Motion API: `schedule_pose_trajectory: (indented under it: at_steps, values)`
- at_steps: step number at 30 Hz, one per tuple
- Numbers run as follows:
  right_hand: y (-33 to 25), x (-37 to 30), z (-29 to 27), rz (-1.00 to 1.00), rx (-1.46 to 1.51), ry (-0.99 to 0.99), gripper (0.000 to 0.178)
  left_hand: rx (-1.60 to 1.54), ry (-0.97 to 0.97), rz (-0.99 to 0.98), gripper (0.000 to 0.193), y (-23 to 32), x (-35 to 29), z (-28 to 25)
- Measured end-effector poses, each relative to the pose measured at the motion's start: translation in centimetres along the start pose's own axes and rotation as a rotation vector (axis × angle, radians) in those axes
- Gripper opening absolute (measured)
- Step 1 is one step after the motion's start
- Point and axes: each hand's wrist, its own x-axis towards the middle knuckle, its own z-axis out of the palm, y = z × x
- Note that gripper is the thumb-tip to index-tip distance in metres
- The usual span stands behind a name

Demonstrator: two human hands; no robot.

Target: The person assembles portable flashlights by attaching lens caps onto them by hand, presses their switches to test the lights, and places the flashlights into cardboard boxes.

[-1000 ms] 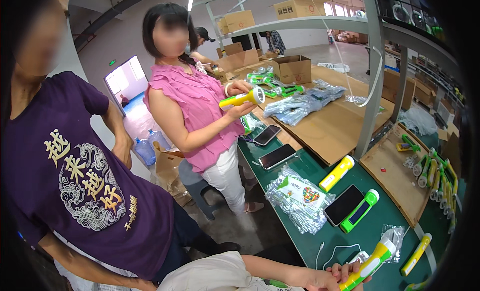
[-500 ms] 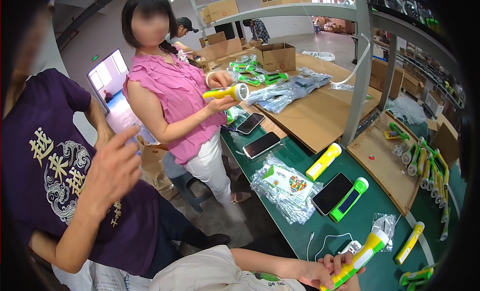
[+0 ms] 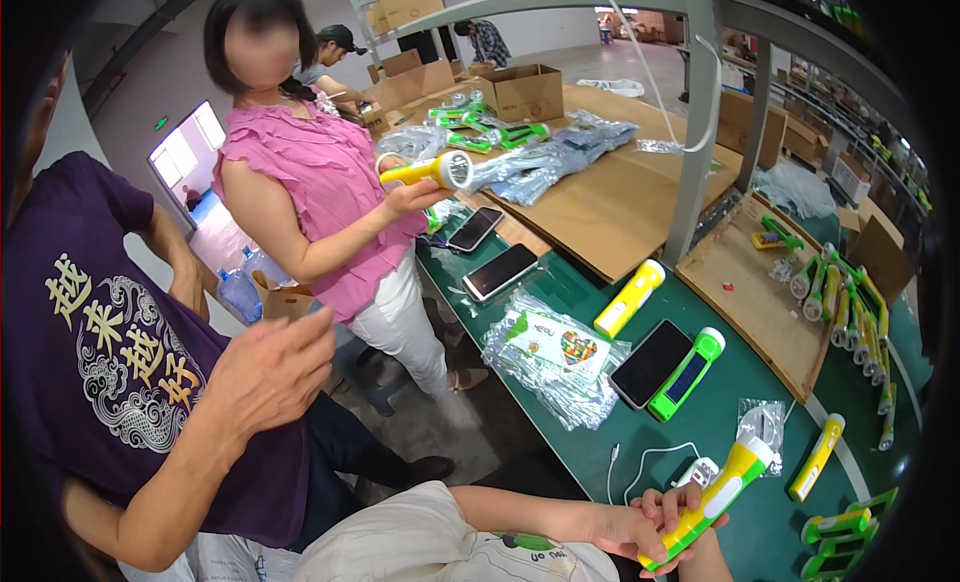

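Both my hands are closed around a yellow and green flashlight (image 3: 708, 504) with a white head, held tilted over the near edge of the table. My left hand (image 3: 626, 534) grips its tail end, and the fingers of my right hand (image 3: 676, 504) wrap its middle. Part of the right hand is hidden behind the flashlight. Just beyond it lie a clear plastic bag (image 3: 762, 434) and a white plug block (image 3: 696, 473) with a white cable. Farther up the green table (image 3: 560, 452) are a green flashlight with a dark panel (image 3: 687, 376), a black-screened phone (image 3: 651, 363) and a yellow flashlight (image 3: 629, 299).
A stack of clear bags (image 3: 540, 382) with a printed card lies mid-table. Two more phones lie beyond. A wooden board (image 3: 760, 312) and several flashlights (image 3: 850, 312) fill the right side. A co-worker in pink (image 3: 300, 202) holds a yellow flashlight; another person's hand (image 3: 270, 372) is raised at left.
The view has shifted slightly, so the scene sits further left and up. The raised hand at left has lowered. The pink-clad co-worker's other hand has left the flashlight's top. My two-handed grip stays the same.
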Motion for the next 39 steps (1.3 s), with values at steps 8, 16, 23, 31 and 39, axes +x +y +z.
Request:
schedule_pose_trajectory:
  at_steps: [8, 16, 23, 31, 39]
  values:
    - [0.7, -0.1, -0.4, -0.1, -0.077, -0.01, 0.044, 0.045, 0.023, -0.011, 0.031, 3.1, -0.5, 3.4]
    - [0.7, 0.5, 0.2, -0.091, -0.084, 0.009, 0.056, 0.091, -0.064, -0.108, 0.029, 2.8, -0.1, 2.1]
    - [1.5, -1.6, -1.0, -0.201, -0.131, 0.067, 0.058, 0.073, -0.131, -0.112, 0.033, 2.6, 0.3, 0.7]
    - [1.6, -0.3, -0.1, -0.178, -0.177, 0.057, 0.071, 0.233, -0.018, -0.181, 0.041, 3.4, -0.2, 1.8]
    - [0.7, -0.7, -0.5, -0.035, 0.005, 0.099, 0.064, 0.561, 0.097, -0.147, 0.054, 3.9, -0.2, 1.7]
